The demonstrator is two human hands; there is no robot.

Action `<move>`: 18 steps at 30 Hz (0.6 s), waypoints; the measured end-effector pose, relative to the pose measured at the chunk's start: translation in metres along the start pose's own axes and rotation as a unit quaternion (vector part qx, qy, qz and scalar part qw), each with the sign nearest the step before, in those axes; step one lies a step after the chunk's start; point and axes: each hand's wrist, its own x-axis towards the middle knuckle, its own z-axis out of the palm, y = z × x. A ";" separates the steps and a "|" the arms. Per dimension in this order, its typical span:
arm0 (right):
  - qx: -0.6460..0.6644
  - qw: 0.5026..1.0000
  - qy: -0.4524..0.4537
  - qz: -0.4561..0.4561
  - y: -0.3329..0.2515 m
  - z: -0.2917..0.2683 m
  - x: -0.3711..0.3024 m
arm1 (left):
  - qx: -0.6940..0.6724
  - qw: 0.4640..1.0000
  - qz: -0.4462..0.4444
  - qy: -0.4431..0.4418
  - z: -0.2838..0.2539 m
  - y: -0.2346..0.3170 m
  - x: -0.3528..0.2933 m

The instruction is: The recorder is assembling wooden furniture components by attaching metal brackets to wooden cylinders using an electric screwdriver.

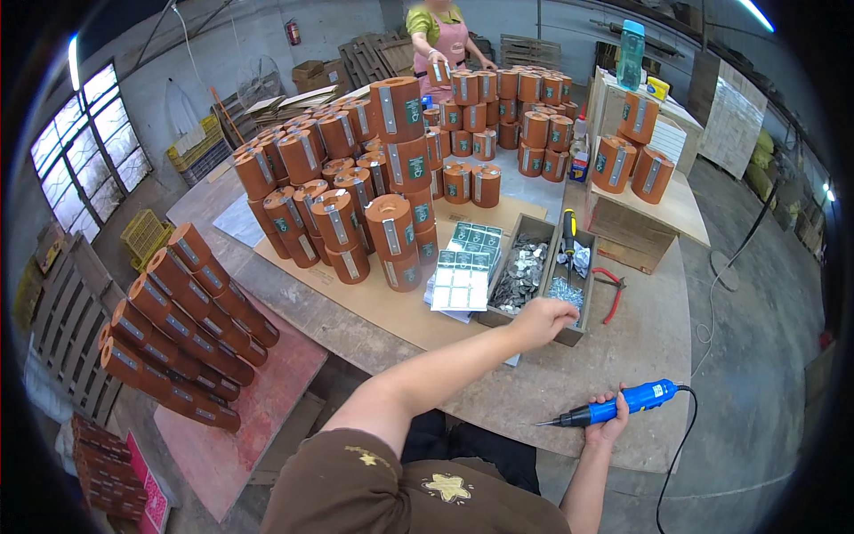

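My left hand (539,323) is at the near end of a divided wooden box (569,336), its fingers drawn together beside the small silvery screws (566,292). Whatever those fingers hold, if anything, is too small to tell. In my right hand (608,422) lies a blue electric screwdriver (642,400), its thin bit pointing left over the table's front edge. The box's other compartment holds many flat metal pieces (523,274). A yellow-and-black screwdriver (568,233) rests on the box. Left of it are sheets of green and white labels (461,279).
Stacked reddish-brown cylinders (391,227) with metal strips cover the table's far side; more stand on a side table (267,405) at left. Red-handled pliers (613,295) lie right of the box. A black cord (689,445) hangs at right. Across the table stands another person (438,40).
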 end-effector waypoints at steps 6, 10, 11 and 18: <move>0.041 0.999 -0.002 -0.025 -0.004 -0.003 -0.014 | -0.270 0.927 -0.236 -0.113 -0.034 0.076 -0.111; 0.120 0.991 -0.040 -0.044 -0.020 0.034 -0.041 | -0.375 0.842 -0.358 -0.150 -0.044 0.089 -0.171; 0.133 0.987 -0.073 -0.047 -0.024 0.043 -0.046 | -0.416 0.810 -0.384 -0.153 -0.044 0.090 -0.177; 0.121 0.985 -0.118 -0.037 -0.020 0.126 -0.068 | -0.530 0.754 -0.387 0.018 -0.064 0.114 -0.146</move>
